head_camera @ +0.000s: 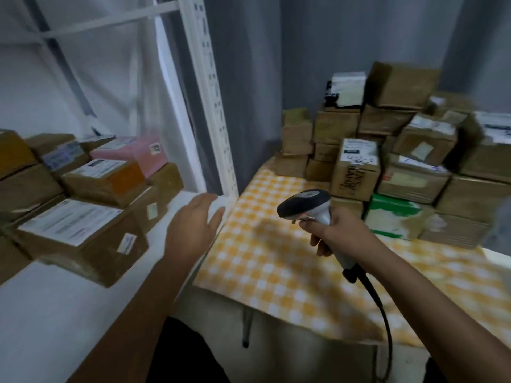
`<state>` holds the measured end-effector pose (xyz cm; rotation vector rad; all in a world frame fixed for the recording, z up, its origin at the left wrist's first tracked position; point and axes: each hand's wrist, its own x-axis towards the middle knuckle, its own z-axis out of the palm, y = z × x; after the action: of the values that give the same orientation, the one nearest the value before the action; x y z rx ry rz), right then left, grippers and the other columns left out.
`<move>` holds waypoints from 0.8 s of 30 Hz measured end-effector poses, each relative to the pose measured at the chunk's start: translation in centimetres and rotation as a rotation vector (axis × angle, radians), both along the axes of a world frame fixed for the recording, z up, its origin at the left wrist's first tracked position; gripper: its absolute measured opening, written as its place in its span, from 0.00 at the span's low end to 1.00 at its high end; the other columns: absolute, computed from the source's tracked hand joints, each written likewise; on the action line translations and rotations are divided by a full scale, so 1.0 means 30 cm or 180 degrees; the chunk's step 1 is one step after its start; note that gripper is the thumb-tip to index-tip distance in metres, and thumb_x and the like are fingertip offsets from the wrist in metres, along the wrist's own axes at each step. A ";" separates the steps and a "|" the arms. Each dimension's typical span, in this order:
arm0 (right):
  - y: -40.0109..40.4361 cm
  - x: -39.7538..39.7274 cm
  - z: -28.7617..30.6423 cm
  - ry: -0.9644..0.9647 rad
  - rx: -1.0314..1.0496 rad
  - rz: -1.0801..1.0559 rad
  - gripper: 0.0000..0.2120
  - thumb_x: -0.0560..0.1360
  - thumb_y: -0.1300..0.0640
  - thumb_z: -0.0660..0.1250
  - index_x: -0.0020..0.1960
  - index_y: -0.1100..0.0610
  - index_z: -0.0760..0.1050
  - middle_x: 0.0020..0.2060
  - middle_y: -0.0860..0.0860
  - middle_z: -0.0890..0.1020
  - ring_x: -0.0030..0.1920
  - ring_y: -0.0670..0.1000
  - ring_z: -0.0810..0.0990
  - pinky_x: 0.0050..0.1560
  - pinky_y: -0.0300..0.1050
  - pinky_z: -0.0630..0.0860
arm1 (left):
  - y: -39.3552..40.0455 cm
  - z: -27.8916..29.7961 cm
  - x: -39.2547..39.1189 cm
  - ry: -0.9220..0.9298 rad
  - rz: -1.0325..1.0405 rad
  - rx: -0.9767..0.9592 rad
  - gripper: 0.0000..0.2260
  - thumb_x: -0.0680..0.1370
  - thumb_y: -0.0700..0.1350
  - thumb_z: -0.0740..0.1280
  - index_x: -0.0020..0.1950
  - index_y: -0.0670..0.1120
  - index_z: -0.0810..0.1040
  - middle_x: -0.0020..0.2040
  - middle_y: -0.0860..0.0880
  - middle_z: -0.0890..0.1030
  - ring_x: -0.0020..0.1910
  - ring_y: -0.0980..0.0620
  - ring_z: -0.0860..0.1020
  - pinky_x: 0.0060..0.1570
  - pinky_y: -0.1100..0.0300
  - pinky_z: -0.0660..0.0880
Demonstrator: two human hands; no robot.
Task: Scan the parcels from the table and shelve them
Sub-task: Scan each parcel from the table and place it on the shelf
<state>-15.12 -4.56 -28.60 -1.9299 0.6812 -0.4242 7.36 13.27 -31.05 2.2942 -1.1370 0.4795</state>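
Note:
My right hand (334, 230) grips the handle of a grey and black barcode scanner (307, 207) above the table (276, 258), which has a yellow checked cloth. Its black cable hangs down to the lower right. My left hand (193, 225) is empty, fingers straight, over the right edge of the white shelf (55, 313). A pile of brown parcels (401, 150) fills the back right of the table, among them a box with black lettering (355, 172) and a green and white box (392, 217). Several labelled parcels (80, 225) sit on the shelf at left, one pink (135, 154).
A white perforated shelf upright (213, 100) stands between shelf and table. Grey curtain hangs behind. A table leg (247, 327) shows below the cloth's front edge. The front half of the shelf board is bare white.

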 end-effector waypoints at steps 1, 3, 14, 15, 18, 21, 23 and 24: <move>-0.023 -0.036 0.003 0.0018 -0.0026 -0.0075 0.03 0.79 0.54 0.69 0.47 0.52 0.79 0.31 0.52 0.83 0.28 0.51 0.81 0.35 0.47 0.79 | -0.061 -0.007 -0.042 0.0275 -0.0131 0.0045 0.22 0.82 0.57 0.59 0.67 0.44 0.80 0.65 0.45 0.81 0.64 0.43 0.78 0.65 0.53 0.69; -0.067 -0.106 0.008 0.0062 -0.0064 -0.0260 0.05 0.79 0.54 0.69 0.45 0.53 0.78 0.30 0.51 0.83 0.28 0.51 0.82 0.36 0.49 0.80 | -0.188 -0.021 -0.113 0.0737 -0.0441 0.0179 0.19 0.83 0.55 0.63 0.71 0.47 0.77 0.71 0.50 0.76 0.68 0.48 0.75 0.67 0.55 0.67; -0.247 -0.324 -0.026 -0.0071 0.0272 -0.1164 0.09 0.79 0.55 0.68 0.43 0.59 0.78 0.27 0.51 0.82 0.26 0.49 0.81 0.33 0.45 0.79 | -0.829 0.102 -0.391 0.1329 -0.1172 0.0485 0.44 0.76 0.60 0.72 0.83 0.53 0.49 0.83 0.43 0.46 0.81 0.42 0.52 0.78 0.46 0.57; -0.256 -0.329 -0.028 -0.0075 0.0315 -0.1191 0.09 0.79 0.55 0.68 0.44 0.60 0.78 0.28 0.51 0.82 0.26 0.49 0.81 0.31 0.43 0.78 | -0.866 0.096 -0.398 0.1347 -0.1108 0.0540 0.46 0.75 0.62 0.72 0.83 0.54 0.48 0.83 0.42 0.46 0.81 0.40 0.52 0.78 0.43 0.57; -0.275 -0.344 -0.038 -0.0089 0.0424 -0.1219 0.09 0.79 0.54 0.68 0.48 0.61 0.79 0.29 0.52 0.82 0.26 0.50 0.80 0.30 0.43 0.77 | -0.938 0.078 -0.415 0.1257 -0.0865 0.0690 0.48 0.72 0.67 0.71 0.83 0.55 0.47 0.82 0.39 0.49 0.80 0.37 0.52 0.77 0.39 0.55; -0.279 -0.354 -0.050 -0.0101 0.0486 -0.1201 0.08 0.79 0.54 0.69 0.46 0.60 0.79 0.29 0.52 0.82 0.26 0.50 0.80 0.30 0.42 0.77 | -0.965 0.065 -0.420 0.1167 -0.0727 0.0628 0.49 0.71 0.69 0.71 0.82 0.55 0.47 0.81 0.38 0.54 0.79 0.36 0.54 0.77 0.40 0.54; -0.280 -0.359 -0.053 -0.0116 0.0527 -0.1183 0.08 0.79 0.54 0.69 0.45 0.58 0.78 0.30 0.52 0.82 0.26 0.50 0.80 0.30 0.41 0.76 | -0.971 0.057 -0.414 0.1145 -0.0678 0.0568 0.48 0.72 0.68 0.71 0.82 0.55 0.47 0.80 0.38 0.56 0.79 0.37 0.55 0.76 0.42 0.56; -0.280 -0.362 -0.054 -0.0128 0.0541 -0.1176 0.08 0.79 0.54 0.69 0.45 0.57 0.78 0.30 0.51 0.82 0.26 0.49 0.80 0.30 0.41 0.76 | -0.972 0.053 -0.413 0.1148 -0.0676 0.0526 0.48 0.72 0.67 0.71 0.82 0.54 0.48 0.79 0.39 0.58 0.78 0.37 0.56 0.75 0.43 0.59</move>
<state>-25.97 -12.97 -30.23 -1.6325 1.0190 -0.6109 -5.01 -15.87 -29.46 2.2408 -1.2501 -0.1102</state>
